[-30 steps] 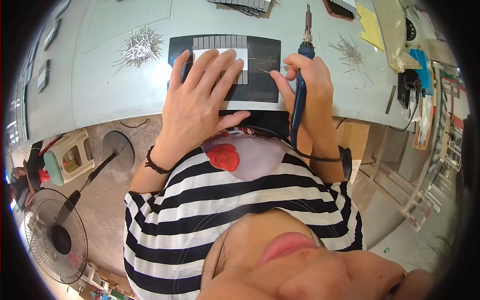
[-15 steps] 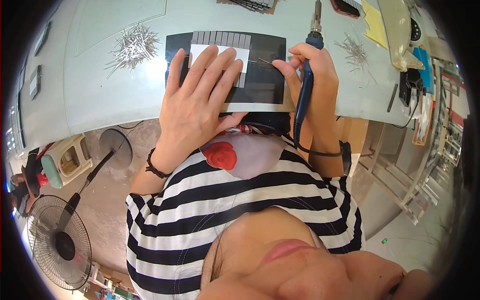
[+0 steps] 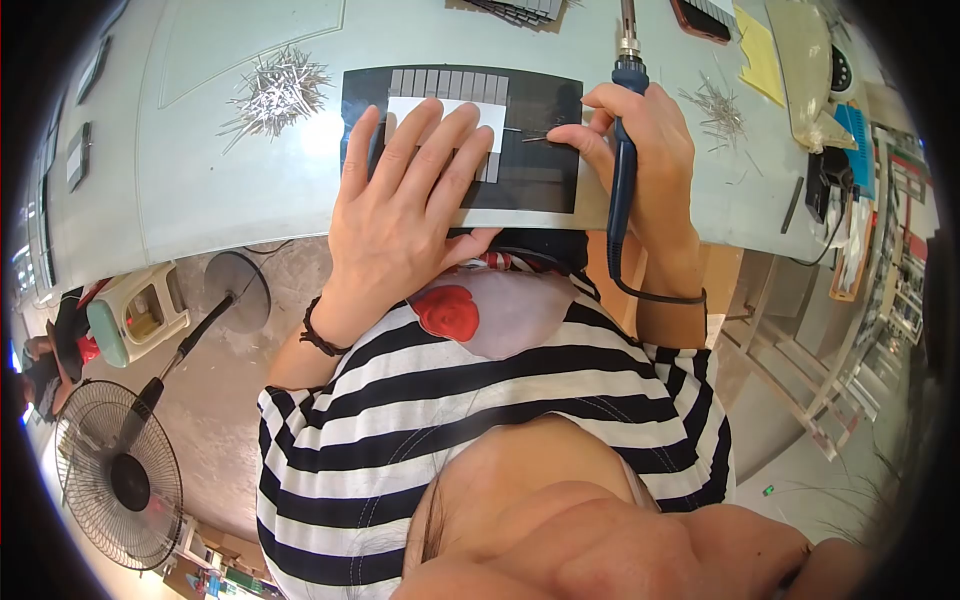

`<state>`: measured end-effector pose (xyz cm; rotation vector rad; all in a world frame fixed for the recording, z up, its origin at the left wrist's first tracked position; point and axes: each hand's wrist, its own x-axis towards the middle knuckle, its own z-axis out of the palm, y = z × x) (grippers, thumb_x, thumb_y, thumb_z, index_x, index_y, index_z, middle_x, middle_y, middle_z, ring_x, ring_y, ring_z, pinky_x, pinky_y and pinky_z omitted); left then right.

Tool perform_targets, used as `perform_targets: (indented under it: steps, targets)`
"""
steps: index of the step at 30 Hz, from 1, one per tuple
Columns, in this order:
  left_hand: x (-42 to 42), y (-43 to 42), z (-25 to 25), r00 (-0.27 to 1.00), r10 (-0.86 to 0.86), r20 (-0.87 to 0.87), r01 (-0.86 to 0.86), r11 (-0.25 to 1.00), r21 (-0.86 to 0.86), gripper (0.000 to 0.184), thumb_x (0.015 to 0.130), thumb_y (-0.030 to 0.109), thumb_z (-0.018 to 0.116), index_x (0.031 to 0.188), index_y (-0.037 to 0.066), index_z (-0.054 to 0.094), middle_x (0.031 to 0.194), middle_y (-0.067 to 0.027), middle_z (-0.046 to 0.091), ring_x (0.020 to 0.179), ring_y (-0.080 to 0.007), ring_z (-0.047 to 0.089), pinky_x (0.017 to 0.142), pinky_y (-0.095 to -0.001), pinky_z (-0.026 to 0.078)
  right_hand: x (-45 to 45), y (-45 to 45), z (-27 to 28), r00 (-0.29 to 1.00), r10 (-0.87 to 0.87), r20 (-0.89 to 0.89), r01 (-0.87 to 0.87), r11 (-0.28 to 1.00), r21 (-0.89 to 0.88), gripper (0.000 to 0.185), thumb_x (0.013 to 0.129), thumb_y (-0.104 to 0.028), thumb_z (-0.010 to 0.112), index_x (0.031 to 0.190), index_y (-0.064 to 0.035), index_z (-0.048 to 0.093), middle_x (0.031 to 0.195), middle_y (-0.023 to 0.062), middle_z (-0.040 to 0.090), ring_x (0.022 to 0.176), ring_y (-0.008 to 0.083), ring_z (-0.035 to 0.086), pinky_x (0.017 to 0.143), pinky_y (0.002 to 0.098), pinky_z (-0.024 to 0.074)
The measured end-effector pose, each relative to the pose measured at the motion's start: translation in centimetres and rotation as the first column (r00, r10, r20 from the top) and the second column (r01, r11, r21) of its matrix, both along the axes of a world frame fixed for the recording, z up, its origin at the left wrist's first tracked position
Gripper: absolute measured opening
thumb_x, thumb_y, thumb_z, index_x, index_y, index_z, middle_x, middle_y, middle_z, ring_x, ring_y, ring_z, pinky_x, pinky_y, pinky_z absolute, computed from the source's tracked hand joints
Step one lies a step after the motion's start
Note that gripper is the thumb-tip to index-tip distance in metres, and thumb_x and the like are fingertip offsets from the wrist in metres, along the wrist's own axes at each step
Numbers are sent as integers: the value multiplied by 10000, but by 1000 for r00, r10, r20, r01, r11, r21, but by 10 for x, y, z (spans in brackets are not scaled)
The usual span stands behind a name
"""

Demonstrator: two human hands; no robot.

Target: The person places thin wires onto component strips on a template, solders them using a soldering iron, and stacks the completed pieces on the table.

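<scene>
My left hand point(image 3: 395, 215) lies flat with spread fingers over a white sheet point(image 3: 405, 108) and a row of grey strips point(image 3: 450, 82). These rest on a dark board point(image 3: 545, 180) at the table's front edge. Inside my right hand point(image 3: 645, 140) is a blue soldering iron point(image 3: 622, 170), its metal tip pointing away from me. My right thumb touches the dark board beside short thin metal pins point(image 3: 535, 139); whether it pinches one is too small to tell.
A pile of metal pins point(image 3: 280, 92) lies left on the table point(image 3: 200, 190), a smaller pile point(image 3: 720, 110) right. Stacked grey pieces point(image 3: 515, 10), a phone point(image 3: 700, 20) and yellow paper point(image 3: 760, 60) sit farther back. A fan point(image 3: 128, 480) stands at lower left.
My right hand and the iron have shifted right in view. The iron's tip has moved nearer the top edge than one second ago. My left hand stays spread on the sheet.
</scene>
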<state>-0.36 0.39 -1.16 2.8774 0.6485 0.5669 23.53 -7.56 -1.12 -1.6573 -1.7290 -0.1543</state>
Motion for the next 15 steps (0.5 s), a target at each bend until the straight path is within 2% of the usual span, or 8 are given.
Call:
perform_targets:
  steps: [3,6,15]
  targets:
    - [0,0,-1,1000,4,6,-4,1000,23,723,766,505,706,1353,96,608,1415,-65,573,1319,-289,515,1174,-561,286,1,-2,-3,1000,-5,-12,6,998,56,367,730,-246,883,985,-120,650,675,-3,563,652,221,534,610,346,423]
    - [0,0,-1,1000,7,-3,-7,999,33,727,764,510,704,1357,101,606,1408,-64,578,1310,-287,523,1172,-557,292,-2,-5,-2,994,6,-113,6,994,108,351,741,-209,884,985,-121,648,678,0,561,639,225,526,602,341,418]
    - [-2,0,-2,1000,0,11,0,999,40,731,762,508,696,1362,103,599,1389,-58,581,1274,-279,541,1162,-543,304,-15,-2,-2,1000,7,-13,-7,1000,-18,347,746,-192,874,999,-130,644,677,-3,566,672,229,546,627,370,416]
